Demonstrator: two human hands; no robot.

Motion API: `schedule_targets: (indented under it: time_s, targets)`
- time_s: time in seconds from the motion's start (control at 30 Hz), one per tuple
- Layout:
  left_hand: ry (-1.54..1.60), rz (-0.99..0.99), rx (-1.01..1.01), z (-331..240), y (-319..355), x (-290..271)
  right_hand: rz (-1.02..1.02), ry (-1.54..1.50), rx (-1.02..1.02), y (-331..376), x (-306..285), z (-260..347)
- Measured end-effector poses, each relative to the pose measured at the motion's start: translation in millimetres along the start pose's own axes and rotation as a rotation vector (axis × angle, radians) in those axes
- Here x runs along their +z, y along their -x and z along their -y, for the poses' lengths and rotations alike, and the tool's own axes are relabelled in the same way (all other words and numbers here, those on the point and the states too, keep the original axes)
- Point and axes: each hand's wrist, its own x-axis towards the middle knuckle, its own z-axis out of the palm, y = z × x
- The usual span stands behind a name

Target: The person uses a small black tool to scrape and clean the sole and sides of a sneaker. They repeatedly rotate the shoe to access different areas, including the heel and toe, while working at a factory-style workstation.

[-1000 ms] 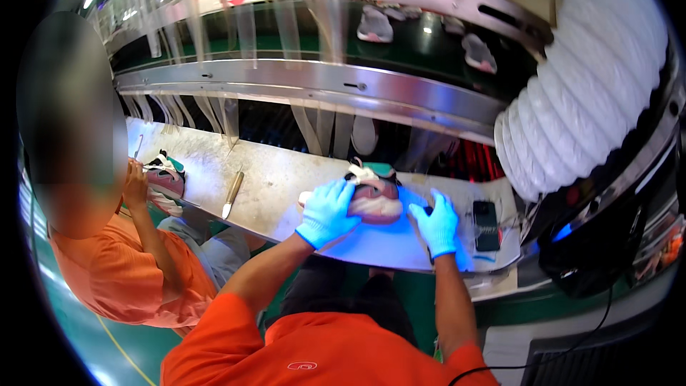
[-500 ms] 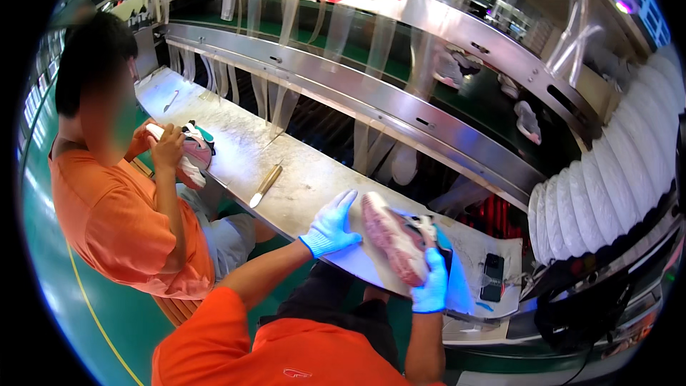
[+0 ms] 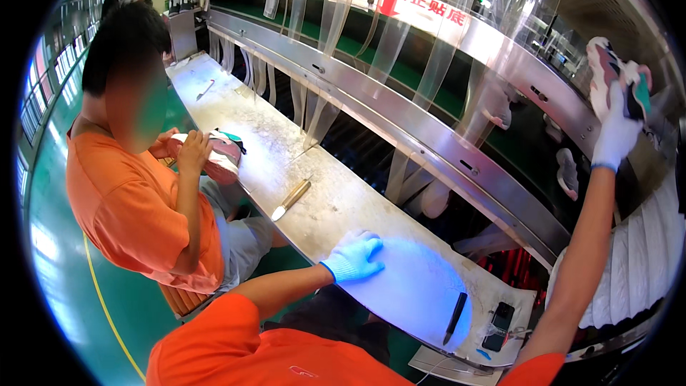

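Stretched far out to the upper right, my right hand (image 3: 619,129) wears a white glove and is closed on a sneaker (image 3: 606,71). The sneaker is pink and white with dark and teal parts, held up beside the machine's upper rail. My left hand (image 3: 356,256), also gloved, lies on the worktable (image 3: 407,279) with nothing in it and its fingers a little apart. Blue light falls on it. To its right on the table lies a slim black pen-like tool (image 3: 455,318). A spatula-like tool with a wooden handle (image 3: 291,200) lies to its left.
At the left sits a co-worker (image 3: 136,207) in orange, both hands on another sneaker (image 3: 223,157). A black phone (image 3: 499,325) lies at the table's right end. Metal rails (image 3: 386,125) with hanging clear strips run behind the table. A white ribbed duct (image 3: 636,271) stands at right.
My right hand has carried the sneaker from above the table to the upper right. My left hand has settled on the table. The black tool now shows, and the view has shifted.
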Motion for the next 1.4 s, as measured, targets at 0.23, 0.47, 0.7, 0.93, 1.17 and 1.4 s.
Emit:
schedule_targets:
  time_s: [0.23,0.47,0.7,0.93,1.17,1.4]
  targets:
    - [0.018,-0.001,0.027,-5.4,-10.0,5.6,0.231,0.650,-0.246,2.3,59.2,-30.9]
    - [-0.009,-0.009,0.050,-9.1,-35.4,16.9,0.656,0.126,-0.795,157.4,39.8,-40.1]
    - [0.001,-0.023,0.031,-50.7,-181.2,82.7,1.111,0.205,-0.250,194.3,52.1,-49.4]
    - [-0.427,0.081,-0.420,-39.7,-317.8,178.8,1.031,0.062,-0.300,193.9,55.5,-68.5]
    - [-0.087,-0.292,-0.430,-28.7,-344.8,172.5,1.104,0.119,-0.156,185.0,49.7,-88.5]
    - [1.100,-0.030,-0.561,-21.9,-268.5,90.8,1.129,0.083,-0.131,183.1,63.7,-88.9]
